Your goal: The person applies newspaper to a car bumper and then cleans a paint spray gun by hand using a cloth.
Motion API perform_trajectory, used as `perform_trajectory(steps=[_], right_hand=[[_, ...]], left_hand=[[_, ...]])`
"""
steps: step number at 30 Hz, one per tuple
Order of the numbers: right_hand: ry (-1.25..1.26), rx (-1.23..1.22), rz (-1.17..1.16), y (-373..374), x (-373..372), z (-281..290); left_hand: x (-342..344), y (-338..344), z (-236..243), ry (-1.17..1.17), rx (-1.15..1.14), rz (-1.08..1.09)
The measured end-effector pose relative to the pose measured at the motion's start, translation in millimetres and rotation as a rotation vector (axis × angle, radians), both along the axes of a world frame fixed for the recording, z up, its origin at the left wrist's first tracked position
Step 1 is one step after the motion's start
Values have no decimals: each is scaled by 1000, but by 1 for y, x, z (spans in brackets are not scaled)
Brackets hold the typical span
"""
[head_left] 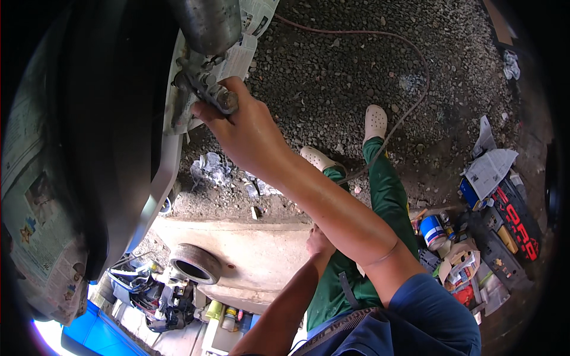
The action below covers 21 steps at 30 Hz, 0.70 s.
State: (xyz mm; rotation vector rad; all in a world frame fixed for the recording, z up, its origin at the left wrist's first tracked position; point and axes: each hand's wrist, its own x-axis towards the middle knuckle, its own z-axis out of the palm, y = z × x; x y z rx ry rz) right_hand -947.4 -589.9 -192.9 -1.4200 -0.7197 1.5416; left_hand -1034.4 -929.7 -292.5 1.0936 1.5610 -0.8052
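Observation:
My right hand (246,121) reaches to the upper left and is closed around a metal spray gun (205,89). The gun's dull silver cup (211,26) sits at the top of the view. The gun is in front of a pale panel edge (157,196) and newspaper masking (237,59) beside a large dark, curved panel (119,142). Close to my green trousers, my left hand (320,240) is held low with its fingers curled. Whatever it may hold is hidden. A thin reddish hose (409,44) loops over the gravel and passes behind my right forearm.
Newspaper (35,219) covers more of the work at left. A tyre (195,264) lies on a concrete ledge (267,237), with assorted parts (160,302) below it. Cans (433,231), papers and a black panel with red lettering (516,219) clutter the right. Crumpled plastic (211,169) lies on the gravel.

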Motion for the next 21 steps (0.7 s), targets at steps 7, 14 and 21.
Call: perform_trajectory(steps=[7,14,21], right_hand=[[-136,107,-103,14,5,-9],[-139,128,-141,35,26,-14],[-316,258,-266,63,35,-41]], left_hand=[[8,6,1,-5,26,-33],[7,-2,-9,23,-27,-99],[8,-9,-19,57,53,-125]])
